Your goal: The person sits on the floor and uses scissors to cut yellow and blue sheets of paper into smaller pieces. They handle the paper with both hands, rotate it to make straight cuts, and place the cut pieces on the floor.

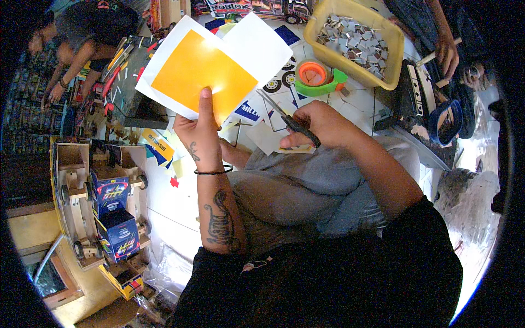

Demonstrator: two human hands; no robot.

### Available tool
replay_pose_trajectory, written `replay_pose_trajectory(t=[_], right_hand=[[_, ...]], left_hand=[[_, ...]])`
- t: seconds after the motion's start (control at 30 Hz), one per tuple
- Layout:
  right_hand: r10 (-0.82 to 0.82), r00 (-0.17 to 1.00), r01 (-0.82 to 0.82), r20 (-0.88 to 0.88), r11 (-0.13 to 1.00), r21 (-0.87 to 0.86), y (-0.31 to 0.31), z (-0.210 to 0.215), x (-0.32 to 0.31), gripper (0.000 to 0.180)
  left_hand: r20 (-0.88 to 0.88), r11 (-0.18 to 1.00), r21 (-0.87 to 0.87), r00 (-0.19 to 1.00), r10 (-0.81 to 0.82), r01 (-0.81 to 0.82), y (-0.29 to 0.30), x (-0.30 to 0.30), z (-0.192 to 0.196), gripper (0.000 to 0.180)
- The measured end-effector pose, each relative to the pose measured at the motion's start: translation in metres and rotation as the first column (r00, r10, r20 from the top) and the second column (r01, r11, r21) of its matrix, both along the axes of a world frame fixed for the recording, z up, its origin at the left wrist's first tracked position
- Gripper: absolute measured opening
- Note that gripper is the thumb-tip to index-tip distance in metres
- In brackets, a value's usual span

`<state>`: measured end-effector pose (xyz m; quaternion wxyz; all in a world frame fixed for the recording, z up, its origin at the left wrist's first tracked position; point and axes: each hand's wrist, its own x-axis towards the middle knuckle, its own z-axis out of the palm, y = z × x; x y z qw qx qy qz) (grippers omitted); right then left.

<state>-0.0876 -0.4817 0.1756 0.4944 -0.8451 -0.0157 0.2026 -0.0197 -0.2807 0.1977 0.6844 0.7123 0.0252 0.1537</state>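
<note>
My left hand [192, 136] is closed on a sticker sheet [186, 74], a yellow square with a white border, its thumb pressed on the yellow near the lower edge. A plain white sheet [261, 44] juts out behind it at the upper right; whether the same fingers hold it is hidden. My right hand [325, 124] grips scissors [298, 130] by their black handles. Their blades point up and left, close to the sticker sheet's right corner. Below the scissors, a pale paper piece [263, 138] lies by my lap.
A yellow tub [354, 76] of small flat pieces stands at the upper right, beside a green tape dispenser [322, 82] with an orange roll. Wooden toy trucks [115, 191] stand at the left. Other people's arms [79, 65] show at the upper left and a hand [447, 57] at the upper right.
</note>
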Motion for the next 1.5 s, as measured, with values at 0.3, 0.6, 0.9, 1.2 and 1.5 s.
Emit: replay_pose_trajectory(t=[0.3, 0.6, 0.9, 1.2, 1.5], right_hand=[[-0.128, 0.991, 0.123, 0.048, 0.988, 0.09, 0.002, 0.004, 0.001, 0.058], [-0.176, 0.984, 0.176, 0.019, 0.984, 0.042, 0.001, 0.009, 0.0, 0.055], [-0.187, 0.981, 0.186, 0.059, 0.982, 0.023, 0.0, 0.004, 0.001, 0.062], [-0.221, 0.967, 0.226, 0.128, 0.974, -0.02, 0.002, 0.005, 0.0, 0.059], [-0.246, 0.959, 0.252, 0.143, 0.967, -0.026, 0.004, 0.007, -0.002, 0.056]], left_hand=[[0.027, 0.998, 0.021, 0.998, -0.06, 0.059, -0.009, -0.006, 0.002, 0.023], [0.022, 0.995, 0.072, 0.997, -0.07, 0.068, -0.014, -0.012, 0.003, 0.02], [-0.017, 0.992, 0.059, 0.994, -0.111, 0.112, -0.014, -0.015, 0.006, 0.022], [0.05, 0.99, 0.09, 0.992, -0.114, 0.11, -0.013, -0.013, 0.002, 0.022], [0.065, 0.99, 0.058, 0.989, -0.131, 0.128, -0.013, -0.013, 0.003, 0.022]])
